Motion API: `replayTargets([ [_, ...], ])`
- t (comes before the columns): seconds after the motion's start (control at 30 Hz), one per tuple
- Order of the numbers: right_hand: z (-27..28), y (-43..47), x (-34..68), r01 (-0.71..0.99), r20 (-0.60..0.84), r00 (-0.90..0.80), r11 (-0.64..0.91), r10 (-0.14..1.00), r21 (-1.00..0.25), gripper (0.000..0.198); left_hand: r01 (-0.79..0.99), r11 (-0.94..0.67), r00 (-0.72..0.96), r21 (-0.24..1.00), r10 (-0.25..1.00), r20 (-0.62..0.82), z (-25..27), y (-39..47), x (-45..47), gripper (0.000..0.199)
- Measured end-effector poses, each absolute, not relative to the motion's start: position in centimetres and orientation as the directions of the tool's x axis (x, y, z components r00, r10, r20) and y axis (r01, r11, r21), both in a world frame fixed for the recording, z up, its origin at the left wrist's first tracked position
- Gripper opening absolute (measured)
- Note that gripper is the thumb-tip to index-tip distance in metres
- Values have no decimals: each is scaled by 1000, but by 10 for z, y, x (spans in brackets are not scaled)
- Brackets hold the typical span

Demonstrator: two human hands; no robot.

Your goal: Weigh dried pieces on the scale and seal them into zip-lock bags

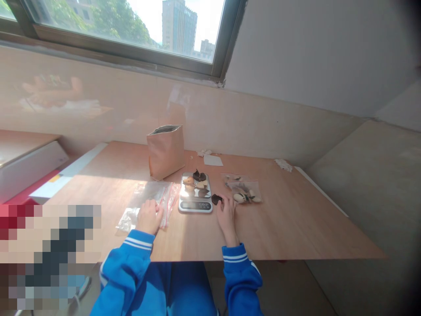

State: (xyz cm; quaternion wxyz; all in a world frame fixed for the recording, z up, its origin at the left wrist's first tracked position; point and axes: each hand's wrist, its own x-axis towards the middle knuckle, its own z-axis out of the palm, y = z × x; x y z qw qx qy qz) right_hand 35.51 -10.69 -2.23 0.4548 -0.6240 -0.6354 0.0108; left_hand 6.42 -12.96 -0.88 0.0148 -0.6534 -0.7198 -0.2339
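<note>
My right hand [226, 213] pinches a dark brown, dried-looking piece [216, 199] at the right side of a kitchen scale [196, 206]. On the scale's metal plate lie several dried pieces [197, 184], some dark and curled, others pale tan; I cannot make out their kind. Left of the scale, my left hand [150, 216] rests with its fingers curled in on the clear zip bags [169, 197], and nothing shows in its grasp. Just beyond my right hand lie zip bags holding similar pale and dark pieces [246, 196].
A brown paper bag [166, 151] stands with its top open behind the scale. White paper [213, 160] and crumpled tissue [283, 165] lie toward the wall. The wooden table [296, 219] ends at a front edge near my sleeves. A blurred patch covers the lower left.
</note>
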Motion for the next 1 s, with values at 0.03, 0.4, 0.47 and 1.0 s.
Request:
replayTargets([
  [0.03,-22,-107,355,781,565,199,218,800,-585,27,951,38,-141,305,937,320,-8,-129,65,23],
  [0.4,39,-140,312,588,583,93,428,807,-686,23,783,-201,-167,589,844,510,40,-150,76,20],
  [0.47,58,-150,288,484,495,-49,454,868,-748,24,736,-338,-88,586,811,578,57,-158,89,22],
  [1.0,88,-112,319,415,359,-228,424,905,-805,30,307,-283,-422,909,815,397,106,-135,96,28],
])
